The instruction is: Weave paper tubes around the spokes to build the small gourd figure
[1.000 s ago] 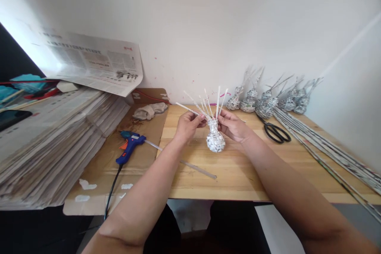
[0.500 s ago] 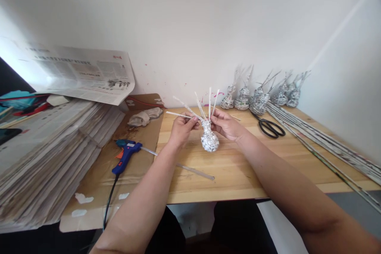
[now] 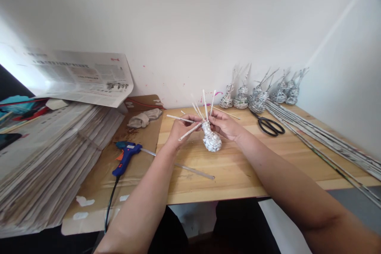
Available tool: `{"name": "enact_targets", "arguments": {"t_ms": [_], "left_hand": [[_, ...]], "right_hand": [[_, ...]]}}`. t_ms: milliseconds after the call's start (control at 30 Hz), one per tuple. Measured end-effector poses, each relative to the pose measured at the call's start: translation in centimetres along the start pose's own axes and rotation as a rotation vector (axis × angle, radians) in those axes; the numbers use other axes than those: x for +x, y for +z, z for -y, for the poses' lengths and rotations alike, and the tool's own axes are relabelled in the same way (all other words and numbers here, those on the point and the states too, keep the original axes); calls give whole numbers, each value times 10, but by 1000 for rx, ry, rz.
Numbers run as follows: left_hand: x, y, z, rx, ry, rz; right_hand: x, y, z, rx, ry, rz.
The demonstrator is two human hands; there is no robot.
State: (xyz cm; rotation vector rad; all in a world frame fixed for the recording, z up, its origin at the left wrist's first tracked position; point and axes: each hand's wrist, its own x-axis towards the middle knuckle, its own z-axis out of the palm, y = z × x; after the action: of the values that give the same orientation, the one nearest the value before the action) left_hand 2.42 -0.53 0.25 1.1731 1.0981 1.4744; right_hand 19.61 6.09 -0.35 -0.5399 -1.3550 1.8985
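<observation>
A small gourd-shaped weaving of rolled newspaper [image 3: 212, 142] is held above the wooden table, round bulb tilted down to the right. From its narrow neck several paper strips [image 3: 205, 103] fan out up and to the left. My left hand [image 3: 181, 127] is closed at the left of the neck, fingers partly behind the strips; one strip [image 3: 189, 131] crosses in front of it. On the other side, my right hand [image 3: 225, 124] pinches the neck near the strip bases. Some fingertips are hidden behind the weaving.
Black-handled scissors [image 3: 270, 126] and long paper rods [image 3: 324, 143] lie to the right. Several similar woven gourds [image 3: 241, 98] stand by the wall. At left are a blue glue gun [image 3: 127, 158] with a glue stick [image 3: 195, 172] near it, a glove [image 3: 145, 118] and stacked newspapers [image 3: 56, 162].
The woven gourd has tilted, its bulb swinging slightly right. One strip now points down and left across my left hand. My right hand stays at the neck.
</observation>
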Motion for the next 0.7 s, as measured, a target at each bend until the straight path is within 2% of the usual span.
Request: {"name": "enact_targets", "arguments": {"t_ms": [233,333,467,700], "left_hand": [[-6,-4,-10,233,152,110],[-7,0,-11,319,232,54],[-6,4,-6,307,185,-49],[-1,-1,0,100,70,-37]], "right_hand": [[1,0,0,48,22,-24],[2,-1,-1,48,20,-41],[2,0,-5,0,31,-46],[0,6,-2,-105,-19,-14]]}}
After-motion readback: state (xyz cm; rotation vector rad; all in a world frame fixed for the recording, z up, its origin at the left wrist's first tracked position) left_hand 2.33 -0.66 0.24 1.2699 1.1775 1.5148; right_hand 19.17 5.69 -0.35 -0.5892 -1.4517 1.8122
